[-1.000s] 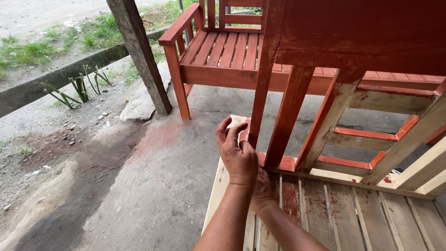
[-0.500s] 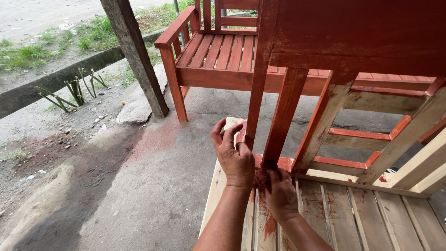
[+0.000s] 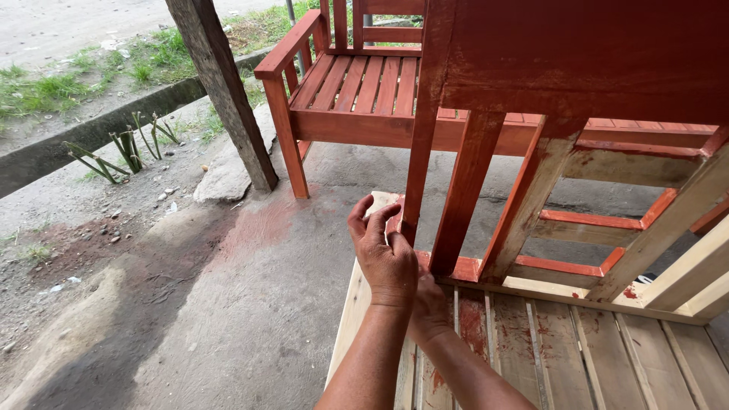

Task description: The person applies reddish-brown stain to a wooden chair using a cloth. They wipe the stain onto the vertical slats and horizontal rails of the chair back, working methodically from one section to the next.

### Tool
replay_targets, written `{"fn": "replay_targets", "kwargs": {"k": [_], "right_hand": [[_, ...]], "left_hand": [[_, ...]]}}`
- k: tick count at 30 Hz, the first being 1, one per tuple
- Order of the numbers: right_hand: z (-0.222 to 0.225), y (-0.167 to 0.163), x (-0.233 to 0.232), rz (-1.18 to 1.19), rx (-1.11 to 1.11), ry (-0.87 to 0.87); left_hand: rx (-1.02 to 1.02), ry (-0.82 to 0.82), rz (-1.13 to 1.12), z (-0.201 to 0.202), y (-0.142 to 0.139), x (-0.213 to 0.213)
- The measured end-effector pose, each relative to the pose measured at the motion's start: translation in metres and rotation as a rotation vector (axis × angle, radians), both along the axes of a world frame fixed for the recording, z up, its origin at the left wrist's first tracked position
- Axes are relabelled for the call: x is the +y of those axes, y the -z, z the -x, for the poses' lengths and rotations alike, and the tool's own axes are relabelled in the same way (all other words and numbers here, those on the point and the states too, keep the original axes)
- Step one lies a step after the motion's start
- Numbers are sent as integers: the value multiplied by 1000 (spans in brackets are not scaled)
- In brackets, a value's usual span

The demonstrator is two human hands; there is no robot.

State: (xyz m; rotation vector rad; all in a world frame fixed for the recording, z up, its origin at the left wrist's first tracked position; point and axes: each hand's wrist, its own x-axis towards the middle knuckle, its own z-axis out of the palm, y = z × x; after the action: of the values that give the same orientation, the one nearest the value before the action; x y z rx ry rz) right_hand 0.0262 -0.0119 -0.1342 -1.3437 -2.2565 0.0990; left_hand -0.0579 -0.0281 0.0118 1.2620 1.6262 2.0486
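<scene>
Red-painted wooden slat (image 3: 414, 190), the leftmost upright of the chair frame standing on the unpainted slatted surface (image 3: 562, 357). Your left hand (image 3: 386, 254) curls its fingers (image 3: 372, 220) around the slat's lower end, thumb on its front. Your right hand (image 3: 430, 304) lies beneath, mostly hidden; its grip cannot be told. A red chair (image 3: 357, 95) stands beyond, beside a post (image 3: 224, 91).

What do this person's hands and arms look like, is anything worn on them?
Both forearms are bare: no sleeves, gloves, watch or rings show. The left hand has short nails. The right hand is mostly hidden behind it. Reddish stain shows on the planks, not clearly on the hands.
</scene>
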Motion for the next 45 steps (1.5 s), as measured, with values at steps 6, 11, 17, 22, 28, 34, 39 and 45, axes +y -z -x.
{"fn": "replay_targets", "kwargs": {"k": [6, 11, 17, 22, 28, 34, 39, 45], "right_hand": [[-27, 4, 6, 36, -65, 255], [-71, 12, 9, -28, -112, 346], [-117, 11, -3, 60, -41, 468], [-97, 8, -33, -73, -107, 392], [-69, 10, -25, -38, -53, 230], [-21, 15, -8, -69, 123, -47], [-6, -5, -11, -327, 61, -145], [-26, -51, -35, 490, 408, 363]], "left_hand": [[-10, 1, -6, 0, 0, 0], [-9, -2, -14, 0, 1, -1], [-31, 16, 11, 0, -2, -1], [-33, 28, 15, -2, -3, -3], [-4, 11, 1, -2, -3, -1], [-12, 15, -3, -2, 0, -1], [-28, 4, -34, 1, 0, 0], [-81, -6, -68, 6, -1, 1]]}}
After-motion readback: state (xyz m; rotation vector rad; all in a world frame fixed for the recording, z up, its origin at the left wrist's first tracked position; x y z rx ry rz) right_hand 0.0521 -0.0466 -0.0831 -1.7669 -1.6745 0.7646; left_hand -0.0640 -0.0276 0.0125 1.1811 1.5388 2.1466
